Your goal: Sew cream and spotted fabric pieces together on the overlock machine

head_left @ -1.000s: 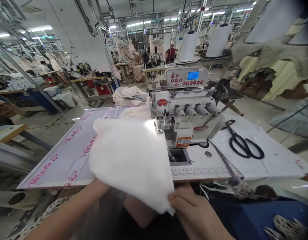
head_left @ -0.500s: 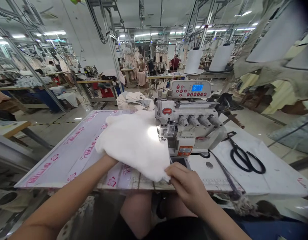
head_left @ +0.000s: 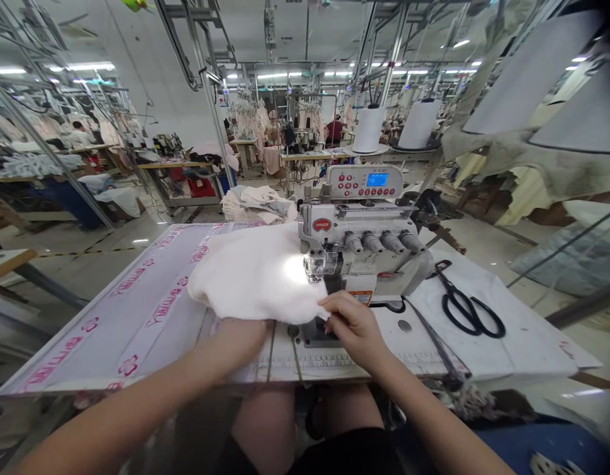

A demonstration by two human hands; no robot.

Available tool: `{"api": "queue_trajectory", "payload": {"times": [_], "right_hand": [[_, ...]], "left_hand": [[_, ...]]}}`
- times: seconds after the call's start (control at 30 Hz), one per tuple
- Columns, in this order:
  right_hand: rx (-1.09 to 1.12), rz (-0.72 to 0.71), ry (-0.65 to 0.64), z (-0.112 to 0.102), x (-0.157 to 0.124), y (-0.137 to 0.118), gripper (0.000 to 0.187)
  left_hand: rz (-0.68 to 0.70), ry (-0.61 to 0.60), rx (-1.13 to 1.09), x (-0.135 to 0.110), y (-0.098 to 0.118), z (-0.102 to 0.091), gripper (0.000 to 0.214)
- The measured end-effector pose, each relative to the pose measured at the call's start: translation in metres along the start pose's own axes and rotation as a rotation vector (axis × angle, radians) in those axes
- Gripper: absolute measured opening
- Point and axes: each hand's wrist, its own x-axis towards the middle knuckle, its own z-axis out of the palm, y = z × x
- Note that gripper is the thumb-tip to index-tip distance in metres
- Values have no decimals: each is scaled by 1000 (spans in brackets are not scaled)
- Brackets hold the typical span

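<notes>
R hand (head_left: pixel 352 328): fingers curled, thumb side up, tips pinching near edge of cloth, seemingly between fingertips & thumb; close grip, not spread. L hand (head_left: pixel 244 338): flat-ish on near edge of cloth, fingers hidden in/under it, so grip can't be told; no clear pinch.

White plush cloth (head_left: pixel 250 277): directly ahead of both hands, bunched, soft, no clear fold line visible. Long axis runs roughly L–R across table, R end up at machine. R hand nearer to that end; L hand further from it, at cloth's near-middle.

Overlocker (head_left: pixel 357 241): just past R hand, slightly L of it; presser foot (head_left: pixel 315 265) touching or just over cloth's R end, can't tell if fabric is under it. Control panel (head_left: pixel 364 181) beyond, on top.

Table (head_left: pixel 111 336): under both hands, pink-printed sheet to L of L hand. Ruler scale (head_left: pixel 325 364) just below R hand. Black-handled shears (head_left: pixel 466 307) well R of R hand. Garment pile (head_left: pixel 255 204) beyond cloth, L of machine.
</notes>
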Motion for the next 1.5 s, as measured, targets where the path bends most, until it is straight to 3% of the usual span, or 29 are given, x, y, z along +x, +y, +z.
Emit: {"api": "queue_trajectory", "payload": {"times": [0.07, 0.13, 0.17, 0.23, 0.4, 0.5, 0.8, 1.13, 1.5], "right_hand": [[-19, -29, 20, 1, -1, 1, 27], [-36, -63, 45, 2, -1, 0, 27], [-43, -78, 57, 2, 0, -1, 27], [-60, -95, 69, 2, 1, -2, 26], [-137, -42, 161, 4, -6, -3, 22], [-240, -56, 252, 7, -15, 1, 17], [-421, -229, 268, 13, -17, 9, 27], [-416, -341, 250, 11, -17, -3, 20], [-474, -407, 339, 12, -17, -8, 23]], "left_hand": [[35, -67, 1, -5, 24, 0, 16], [105, -17, -7, -3, 39, -1, 11], [140, 39, -13, 2, 41, 0, 18], [188, 99, -51, 14, 37, 5, 24], [143, -24, -200, 33, 14, 16, 14], [116, -25, -234, 32, 14, 15, 13], [37, -20, -263, 33, 18, 12, 16], [185, 56, -127, 29, 19, 13, 20], [266, 24, 39, 27, 19, 18, 22]]}}
